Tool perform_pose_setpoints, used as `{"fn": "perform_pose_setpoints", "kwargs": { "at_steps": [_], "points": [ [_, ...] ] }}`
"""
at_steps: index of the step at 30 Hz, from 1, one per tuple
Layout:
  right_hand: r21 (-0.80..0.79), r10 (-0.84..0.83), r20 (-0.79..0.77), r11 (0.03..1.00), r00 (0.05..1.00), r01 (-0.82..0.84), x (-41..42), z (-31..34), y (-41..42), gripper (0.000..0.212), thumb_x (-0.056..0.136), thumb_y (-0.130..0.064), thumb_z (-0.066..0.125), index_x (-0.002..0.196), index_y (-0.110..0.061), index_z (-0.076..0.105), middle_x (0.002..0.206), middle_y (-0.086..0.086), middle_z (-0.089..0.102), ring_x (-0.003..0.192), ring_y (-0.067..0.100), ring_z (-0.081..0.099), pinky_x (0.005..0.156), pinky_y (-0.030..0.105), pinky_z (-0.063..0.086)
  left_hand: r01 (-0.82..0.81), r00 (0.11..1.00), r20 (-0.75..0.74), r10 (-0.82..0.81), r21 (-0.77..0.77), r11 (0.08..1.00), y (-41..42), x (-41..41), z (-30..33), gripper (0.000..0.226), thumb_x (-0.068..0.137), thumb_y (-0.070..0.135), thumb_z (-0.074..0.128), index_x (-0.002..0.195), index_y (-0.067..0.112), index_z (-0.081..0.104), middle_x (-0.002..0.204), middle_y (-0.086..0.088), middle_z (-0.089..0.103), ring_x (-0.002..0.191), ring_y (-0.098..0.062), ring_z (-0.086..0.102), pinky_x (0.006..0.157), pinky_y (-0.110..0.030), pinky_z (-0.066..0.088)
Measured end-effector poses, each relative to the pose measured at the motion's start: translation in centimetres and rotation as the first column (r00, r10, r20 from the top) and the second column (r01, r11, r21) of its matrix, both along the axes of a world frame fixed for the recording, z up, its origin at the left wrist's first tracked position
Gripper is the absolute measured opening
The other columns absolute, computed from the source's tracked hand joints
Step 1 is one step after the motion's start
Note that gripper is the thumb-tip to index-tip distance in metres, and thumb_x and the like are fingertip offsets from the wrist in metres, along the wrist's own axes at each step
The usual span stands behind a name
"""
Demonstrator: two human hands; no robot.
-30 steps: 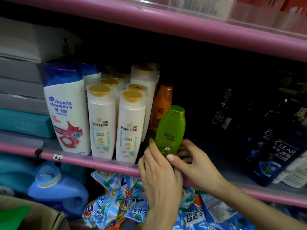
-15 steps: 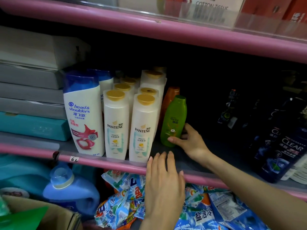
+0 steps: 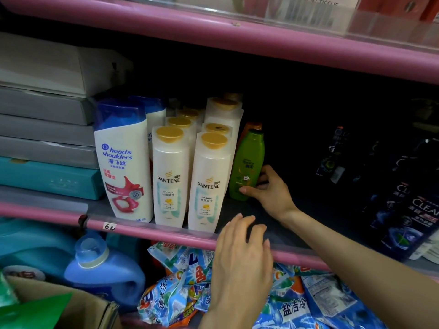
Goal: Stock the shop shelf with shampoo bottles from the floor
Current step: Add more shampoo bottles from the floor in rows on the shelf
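Observation:
A small green shampoo bottle [image 3: 248, 165] stands upright on the middle shelf [image 3: 152, 231], right of the white Pantene bottles [image 3: 209, 181] and in front of an orange bottle [image 3: 252, 126]. My right hand [image 3: 270, 191] grips the green bottle low down, thumb across its front and fingers behind it. My left hand [image 3: 242, 252] hovers at the shelf's pink front rail with its fingers relaxed and holds nothing.
A Head & Shoulders bottle [image 3: 123, 160] stands left of the Pantene group, next to stacked boxes [image 3: 45, 129]. Dark Clear bottles [image 3: 408, 214] fill the shelf's right end. Below lie detergent bags [image 3: 180, 288], a blue jug [image 3: 102, 269] and a cardboard box [image 3: 71, 309].
The green bottle has gone from the shelf's front edge to a spot deeper in, beside the Pantene bottles. My left hand let go of it and drew back to the rail.

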State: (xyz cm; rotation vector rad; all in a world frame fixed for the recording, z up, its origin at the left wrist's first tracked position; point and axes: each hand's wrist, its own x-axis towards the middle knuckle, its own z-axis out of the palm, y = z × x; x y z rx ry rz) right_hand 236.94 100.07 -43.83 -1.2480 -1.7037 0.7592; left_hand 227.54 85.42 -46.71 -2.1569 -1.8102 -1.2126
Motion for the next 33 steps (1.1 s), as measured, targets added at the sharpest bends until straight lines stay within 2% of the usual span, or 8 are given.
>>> {"fn": "perform_pose_setpoints", "kwargs": {
  "at_steps": [6,15,17,19,22,25,29,33],
  "points": [
    [-0.006,-0.010,-0.010,1.000,1.000,0.010,-0.4,0.1,0.0,0.039,0.077,-0.014,0.077,0.106,-0.021,0.051,0.087,-0.011,0.056,0.069,0.000,0.059,0.055,0.004,0.046,0.015,1.000,0.020,-0.015,-0.030,0.999,-0.1,-0.4,0.4,0.028,0.072,0.025,0.078,0.099,0.022,0.071,0.106,0.003,0.068,0.105,-0.014,0.064,0.083,-0.031,0.055],
    [-0.057,-0.051,0.005,0.997,0.999,0.051,-0.6,0.1,0.4,0.043,0.075,-0.019,0.080,0.105,-0.020,0.049,0.088,-0.011,0.058,0.077,0.003,0.060,0.055,0.005,0.046,0.015,0.999,0.037,-0.014,-0.040,0.999,-0.1,-0.9,0.7,0.022,0.075,0.023,0.074,0.097,0.024,0.070,0.101,0.007,0.069,0.107,-0.015,0.062,0.084,-0.035,0.052],
    [-0.093,-0.081,0.023,0.992,0.996,0.082,-0.6,0.4,0.2,0.047,0.073,-0.023,0.082,0.105,-0.019,0.047,0.090,-0.009,0.057,0.081,0.007,0.060,0.059,0.010,0.046,0.022,0.997,0.072,-0.018,-0.062,0.998,-0.1,-1.1,0.8,0.021,0.083,0.025,0.066,0.104,0.024,0.068,0.107,0.008,0.067,0.113,-0.014,0.057,0.092,-0.035,0.046],
    [-0.122,-0.128,0.057,0.983,0.990,0.134,-0.3,0.8,-0.5,0.050,0.074,-0.026,0.081,0.110,-0.018,0.047,0.095,-0.006,0.056,0.087,0.011,0.059,0.063,0.014,0.044,0.040,0.991,0.131,-0.027,-0.103,0.994,-0.2,-1.4,1.0,0.024,0.091,0.028,0.054,0.113,0.026,0.063,0.115,0.010,0.061,0.120,-0.010,0.048,0.099,-0.029,0.034],
    [-0.104,-0.171,0.046,0.979,0.984,0.175,0.3,1.5,-3.2,0.040,0.082,-0.023,0.073,0.114,-0.018,0.050,0.103,-0.001,0.058,0.094,0.013,0.059,0.067,0.018,0.047,0.091,0.980,0.187,-0.069,-0.110,0.990,-0.9,-1.9,1.7,0.024,0.093,0.028,0.051,0.114,0.025,0.062,0.111,0.009,0.061,0.112,-0.009,0.049,0.095,-0.025,0.032],
    [-0.075,-0.130,-0.027,0.989,0.991,0.128,0.9,2.3,-7.6,0.026,0.085,-0.013,0.069,0.108,-0.015,0.056,0.101,0.003,0.064,0.095,0.014,0.063,0.080,0.030,0.055,0.148,0.973,0.197,-0.119,-0.140,0.979,-2.0,-2.5,2.4,0.024,0.092,0.028,0.051,0.113,0.025,0.062,0.107,0.008,0.062,0.105,-0.012,0.051,0.091,-0.030,0.039],
    [-0.088,0.000,-0.090,0.996,0.996,-0.008,1.5,1.5,-13.9,0.020,0.084,-0.004,0.067,0.100,-0.014,0.059,0.091,0.000,0.065,0.081,0.006,0.062,0.074,0.017,0.053,0.220,0.962,0.214,-0.171,-0.228,0.949,-4.1,-3.3,1.5,0.024,0.088,0.032,0.051,0.107,0.027,0.065,0.104,0.007,0.066,0.102,-0.014,0.058,0.088,-0.035,0.045],
    [-0.253,0.065,-0.054,0.964,0.996,-0.077,1.6,-3.4,-18.0,0.022,0.083,0.001,0.065,0.097,-0.014,0.057,0.091,0.005,0.064,0.080,0.011,0.060,0.075,0.019,0.051,0.261,0.959,0.211,-0.188,-0.410,0.874,-5.9,-4.2,-2.2,0.020,0.086,0.029,0.055,0.102,0.027,0.067,0.104,0.004,0.069,0.100,-0.016,0.061,0.086,-0.034,0.048]
  ]
}}
